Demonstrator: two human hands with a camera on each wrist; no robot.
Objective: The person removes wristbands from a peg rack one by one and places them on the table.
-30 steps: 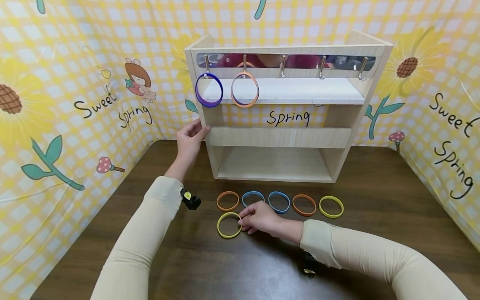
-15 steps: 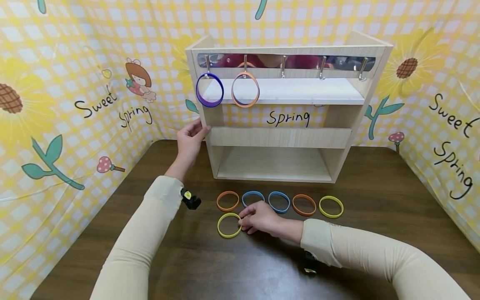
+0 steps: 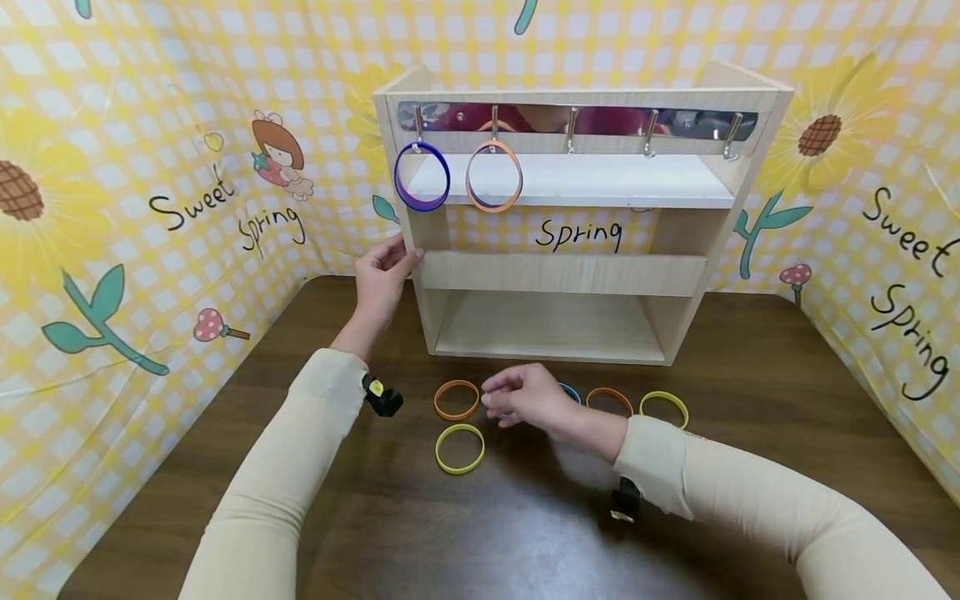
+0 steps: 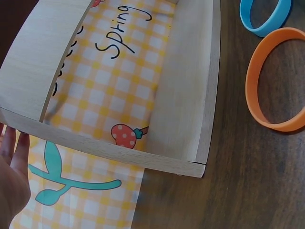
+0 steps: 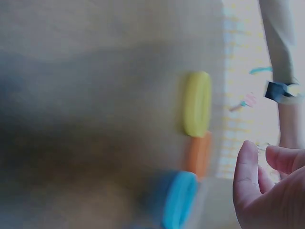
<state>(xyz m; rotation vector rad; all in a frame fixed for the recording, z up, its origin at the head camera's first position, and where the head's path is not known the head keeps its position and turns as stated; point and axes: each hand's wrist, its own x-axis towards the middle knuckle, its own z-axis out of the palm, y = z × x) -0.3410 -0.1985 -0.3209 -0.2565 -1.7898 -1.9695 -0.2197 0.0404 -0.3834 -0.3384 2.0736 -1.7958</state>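
Observation:
My left hand [image 3: 380, 279] holds the left side panel of a pale wooden shelf [image 3: 562, 275], thumb at the front edge. Bent loosely over the row of silicone wristbands, my right hand [image 3: 532, 400] has nothing between its fingers. It covers one blue band and part of another blue wristband [image 3: 573, 392]. Left of it lie an orange wristband [image 3: 456, 417] and, nearer, a yellow wristband [image 3: 460, 472]. To its right are a second orange wristband [image 3: 609, 391] and a second yellow wristband [image 3: 664, 395]. The right wrist view is blurred, with a blue wristband [image 5: 180, 200] nearest.
A metal hook strip [image 3: 611, 119] crosses the shelf's top. A purple-blue wristband [image 3: 422, 206] and a peach-orange wristband [image 3: 495, 208] hang on its two left hooks. The brown table [image 3: 450, 542] extends in front; a checked yellow cloth [image 3: 187, 83] surrounds it.
My right hand has left the near yellow wristband and moved away from me, over the blue ones; the yellow band stays on the table. My left hand keeps its hold.

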